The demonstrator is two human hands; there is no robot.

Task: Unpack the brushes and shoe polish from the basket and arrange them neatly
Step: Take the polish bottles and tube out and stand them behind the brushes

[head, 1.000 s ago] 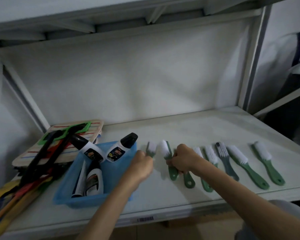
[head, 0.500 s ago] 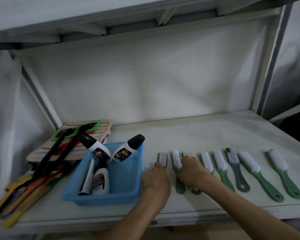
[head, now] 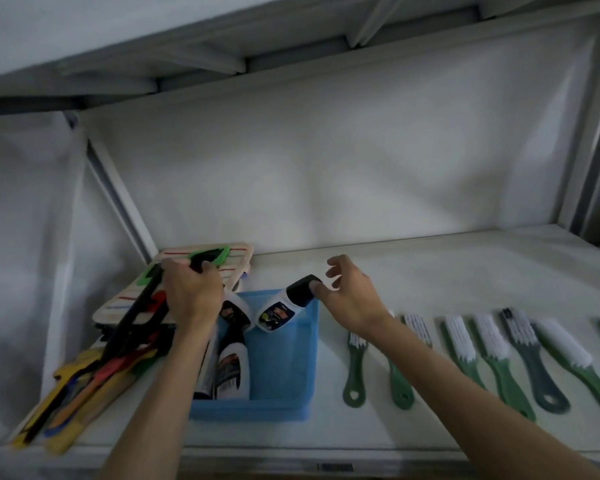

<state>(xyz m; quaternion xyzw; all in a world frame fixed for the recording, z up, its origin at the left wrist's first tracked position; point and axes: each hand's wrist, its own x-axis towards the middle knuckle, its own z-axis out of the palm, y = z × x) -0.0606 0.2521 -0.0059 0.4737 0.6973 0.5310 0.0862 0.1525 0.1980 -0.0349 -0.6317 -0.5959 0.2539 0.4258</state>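
Item: both hands are leaving the brushes [head: 458, 344] and moving to the basket [head: 291, 368]. My left hand [head: 191, 296] is closing over the cap of one bottle [head: 234, 311]; whether it is truly gripping, I cannot tell. My right hand [head: 349, 299] is spreading open, thumb touching the black cap of a second bottle [head: 284, 304]. That bottle is leaning on the far-right rim, long axis slanting up toward my right hand, the nearer one. A third bottle [head: 231, 370] is lying inside. Bare shelf [head: 430, 271] is lying open behind the brushes.
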